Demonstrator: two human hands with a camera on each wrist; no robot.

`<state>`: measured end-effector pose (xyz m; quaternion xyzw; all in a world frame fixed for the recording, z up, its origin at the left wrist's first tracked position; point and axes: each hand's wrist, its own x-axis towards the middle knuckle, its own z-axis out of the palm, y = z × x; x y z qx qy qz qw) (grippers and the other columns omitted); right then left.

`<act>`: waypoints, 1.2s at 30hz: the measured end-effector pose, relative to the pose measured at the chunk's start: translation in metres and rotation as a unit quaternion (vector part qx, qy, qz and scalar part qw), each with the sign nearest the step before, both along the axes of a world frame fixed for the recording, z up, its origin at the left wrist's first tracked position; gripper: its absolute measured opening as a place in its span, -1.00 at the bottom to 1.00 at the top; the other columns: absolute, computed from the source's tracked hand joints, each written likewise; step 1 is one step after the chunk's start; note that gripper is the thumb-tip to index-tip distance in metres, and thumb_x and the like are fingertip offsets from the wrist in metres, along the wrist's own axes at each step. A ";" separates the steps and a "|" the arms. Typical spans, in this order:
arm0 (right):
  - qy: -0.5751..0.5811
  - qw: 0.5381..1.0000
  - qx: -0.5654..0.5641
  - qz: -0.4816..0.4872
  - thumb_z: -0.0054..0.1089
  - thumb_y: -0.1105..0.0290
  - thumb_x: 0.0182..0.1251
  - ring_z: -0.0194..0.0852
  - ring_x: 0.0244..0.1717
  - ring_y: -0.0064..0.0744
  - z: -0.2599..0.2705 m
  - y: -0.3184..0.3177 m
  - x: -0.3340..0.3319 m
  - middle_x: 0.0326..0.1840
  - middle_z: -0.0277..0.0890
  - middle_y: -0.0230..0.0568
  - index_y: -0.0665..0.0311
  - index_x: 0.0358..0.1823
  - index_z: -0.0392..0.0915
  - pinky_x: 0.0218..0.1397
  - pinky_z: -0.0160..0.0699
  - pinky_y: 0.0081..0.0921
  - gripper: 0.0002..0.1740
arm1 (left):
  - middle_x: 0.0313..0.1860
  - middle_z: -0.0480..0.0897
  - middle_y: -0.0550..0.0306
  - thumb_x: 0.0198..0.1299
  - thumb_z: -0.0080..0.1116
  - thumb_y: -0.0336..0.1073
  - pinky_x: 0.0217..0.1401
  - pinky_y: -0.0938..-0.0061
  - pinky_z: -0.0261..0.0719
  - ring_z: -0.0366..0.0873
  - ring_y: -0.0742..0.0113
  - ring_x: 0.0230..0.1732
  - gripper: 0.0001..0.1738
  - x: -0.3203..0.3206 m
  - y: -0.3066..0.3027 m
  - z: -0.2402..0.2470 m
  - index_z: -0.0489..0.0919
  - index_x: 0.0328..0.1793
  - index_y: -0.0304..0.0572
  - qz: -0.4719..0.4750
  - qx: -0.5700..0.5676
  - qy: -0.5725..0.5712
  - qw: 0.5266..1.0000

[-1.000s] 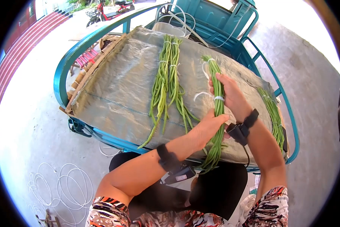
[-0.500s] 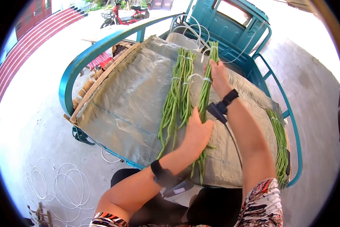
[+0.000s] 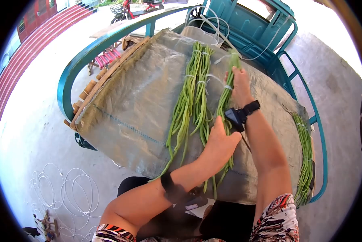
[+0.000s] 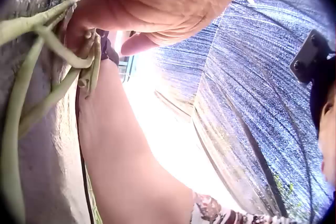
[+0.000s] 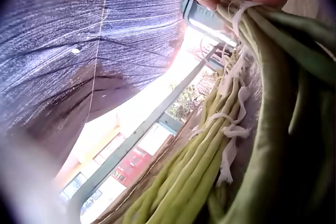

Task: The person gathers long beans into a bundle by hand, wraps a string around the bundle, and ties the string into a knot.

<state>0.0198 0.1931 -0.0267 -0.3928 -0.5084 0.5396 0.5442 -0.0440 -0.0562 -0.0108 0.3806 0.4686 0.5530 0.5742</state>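
My right hand (image 3: 241, 86) grips the upper part of a bundle of green long beans (image 3: 223, 105) near its white tie (image 3: 228, 87). Lower down, my left hand (image 3: 220, 147) holds the loose ends, with the index finger along one side and the thumb out on the other. In the left wrist view, bean ends (image 4: 58, 95) loop around its fingers (image 4: 79, 29). Two tied bundles of long beans (image 3: 185, 101) lie side by side just left of the held one. The right wrist view shows the held beans (image 5: 273, 87) close up, beside tied beans (image 5: 194, 166).
A grey plastic sheet (image 3: 128, 97) covers the flat bed of a teal cargo tricycle (image 3: 245, 24). More long beans (image 3: 305, 161) lie along the right edge, beside a side rail (image 3: 320, 145). A clear tub (image 3: 199, 35) with white tubing stands behind. Wire coils (image 3: 68, 193) lie on the ground.
The held bundle went away from my body and closer to the two lying bundles, then came back slightly. My left hand shifted along its lower part. The head view has turned a little.
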 end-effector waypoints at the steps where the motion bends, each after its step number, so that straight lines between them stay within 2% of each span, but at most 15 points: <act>1: -0.006 0.999 0.034 -0.029 -0.02 0.37 0.33 0.43 -0.55 -0.41 0.003 -0.003 0.007 -0.43 0.45 -0.17 0.31 -0.17 0.30 -0.51 0.46 -0.46 -0.83 | 0.12 0.41 -0.07 0.17 0.08 -0.31 0.09 0.50 0.37 0.35 0.33 0.02 -0.14 -0.002 0.001 0.002 -0.11 0.46 -0.57 -0.027 0.004 -0.029 0.999; 3: -0.021 0.990 0.105 -0.087 -0.02 0.40 0.32 0.42 -0.54 -0.43 0.010 -0.010 0.022 -0.44 0.42 -0.19 0.31 -0.16 0.29 -0.51 0.44 -0.47 -0.83 | 0.02 0.45 0.05 0.18 0.07 -0.32 -0.06 0.53 0.43 0.38 0.44 -0.14 -0.15 -0.004 -0.001 0.002 -0.10 0.47 -0.54 -0.081 0.015 -0.091 0.992; 7: -0.036 0.974 0.134 -0.177 -0.05 0.43 0.30 0.41 -0.57 -0.43 0.009 -0.011 0.029 -0.47 0.41 -0.19 0.32 -0.16 0.33 -0.53 0.46 -0.49 -0.85 | -0.12 0.48 0.09 0.16 0.05 -0.35 -0.16 0.56 0.44 0.39 0.46 -0.25 -0.14 0.008 0.001 -0.004 -0.12 0.48 -0.53 -0.015 -0.002 -0.060 0.998; 11: -0.056 0.991 0.074 -0.096 -0.10 0.45 0.27 0.39 -0.57 -0.41 -0.006 -0.005 0.008 -0.49 0.36 -0.18 0.30 -0.15 0.26 -0.52 0.44 -0.46 -0.84 | -0.26 0.49 0.10 0.11 0.04 -0.36 -0.24 0.56 0.43 0.39 0.44 -0.30 -0.09 0.010 -0.001 -0.011 -0.18 0.48 -0.56 0.016 0.001 0.000 1.000; 15: -0.053 0.998 -0.031 0.032 -0.05 0.42 0.30 0.40 -0.55 -0.40 -0.006 -0.009 -0.027 -0.48 0.39 -0.19 0.32 -0.16 0.33 -0.54 0.44 -0.45 -0.85 | -0.33 0.49 0.11 0.08 0.03 -0.36 -0.28 0.59 0.41 0.38 0.45 -0.33 -0.06 0.002 -0.008 -0.001 -0.24 0.48 -0.56 0.038 -0.050 -0.004 0.998; 16: -0.058 0.995 -0.031 0.073 -0.04 0.42 0.28 0.37 -0.52 -0.43 -0.011 -0.003 -0.031 -0.48 0.39 -0.22 0.35 -0.19 0.38 -0.51 0.38 -0.43 -0.84 | -0.34 0.49 0.11 0.08 0.02 -0.36 -0.28 0.60 0.40 0.38 0.45 -0.33 -0.05 0.000 -0.008 -0.002 -0.24 0.48 -0.56 0.044 -0.053 -0.004 0.998; 18: -0.181 0.982 -0.001 0.055 0.00 0.36 0.32 0.40 -0.34 -0.40 -0.010 0.001 -0.041 -0.32 0.43 -0.20 0.41 0.03 0.31 -0.33 0.40 -0.38 -0.67 | -0.36 0.48 0.12 0.07 0.02 -0.36 -0.29 0.62 0.39 0.38 0.46 -0.34 -0.05 -0.001 -0.007 -0.005 -0.25 0.48 -0.56 0.059 -0.056 -0.008 0.997; 19: -0.243 0.969 0.013 0.045 0.01 0.33 0.34 0.42 -0.25 -0.39 -0.009 -0.001 -0.044 -0.24 0.44 -0.19 0.44 0.13 0.28 -0.24 0.41 -0.35 -0.58 | -0.35 0.48 0.11 0.07 0.01 -0.36 -0.28 0.62 0.40 0.38 0.46 -0.33 -0.05 0.000 -0.006 -0.005 -0.25 0.48 -0.56 0.066 -0.056 -0.012 0.996; 20: -0.233 0.972 -0.005 0.012 0.03 0.33 0.33 0.36 -0.12 -0.36 -0.010 -0.003 -0.047 -0.13 0.43 -0.20 0.46 0.16 0.29 -0.12 0.33 -0.30 -0.55 | -0.35 0.48 0.10 0.07 0.01 -0.36 -0.27 0.61 0.40 0.38 0.45 -0.33 -0.06 0.001 -0.006 -0.006 -0.24 0.48 -0.57 0.073 -0.056 -0.016 0.996; 21: -0.232 0.972 -0.014 0.020 0.03 0.34 0.33 0.36 -0.11 -0.35 -0.012 -0.001 -0.046 -0.10 0.42 -0.19 0.46 0.16 0.29 -0.12 0.34 -0.29 -0.55 | -0.32 0.48 0.07 0.07 0.01 -0.35 -0.23 0.59 0.41 0.38 0.43 -0.31 -0.06 0.003 -0.005 -0.006 -0.24 0.48 -0.57 0.079 -0.055 -0.019 0.995; 23: -0.230 0.972 -0.032 0.036 0.04 0.35 0.32 0.36 -0.09 -0.33 -0.013 0.006 -0.044 -0.06 0.42 -0.17 0.46 0.17 0.30 -0.12 0.36 -0.26 -0.54 | -0.07 0.34 -0.10 0.09 0.00 -0.37 -0.01 0.50 0.34 0.31 0.25 -0.08 -0.08 0.006 -0.005 -0.004 -0.23 0.47 -0.56 0.079 -0.045 -0.021 0.996; 25: -0.145 0.984 -0.071 0.081 0.03 0.38 0.32 0.36 -0.05 -0.30 -0.013 0.009 -0.040 0.00 0.41 -0.13 0.46 0.21 0.28 -0.06 0.37 -0.25 -0.52 | 0.36 0.05 -0.39 0.11 -0.01 -0.41 0.36 0.36 0.17 0.14 -0.07 0.34 -0.10 0.007 -0.005 0.001 -0.25 0.48 -0.52 0.073 -0.024 -0.021 0.997; 29: -0.055 0.985 -0.099 0.127 0.01 0.46 0.31 0.30 0.17 -0.15 -0.023 0.023 -0.039 0.24 0.29 0.03 0.48 0.35 0.12 0.17 0.31 -0.23 -0.41 | 0.30 0.07 -0.35 0.13 -0.05 -0.45 0.26 0.39 0.28 0.24 0.00 0.21 -0.14 0.003 -0.010 0.016 -0.23 0.47 -0.53 0.098 -0.018 0.022 0.995; 32: -0.124 0.992 -0.012 0.002 -0.02 0.52 0.30 0.15 0.34 -0.06 -0.010 -0.006 -0.052 0.41 0.08 0.14 0.50 0.41 0.00 0.31 0.18 -0.26 -0.33 | 0.29 0.07 -0.33 0.12 -0.06 -0.46 0.22 0.41 0.31 0.26 0.03 0.16 -0.14 0.004 -0.009 0.012 -0.23 0.47 -0.52 0.111 -0.015 0.004 0.994; 36: -0.089 0.995 -0.031 0.029 -0.02 0.55 0.28 -0.01 0.45 -0.04 -0.010 -0.006 -0.046 0.46 -0.03 0.18 0.49 0.45 -0.11 0.39 0.05 -0.28 -0.26 | 0.29 0.08 -0.30 0.12 -0.07 -0.46 0.22 0.41 0.31 0.27 0.05 0.16 -0.15 0.002 -0.009 0.012 -0.22 0.47 -0.52 0.109 -0.012 0.028 0.994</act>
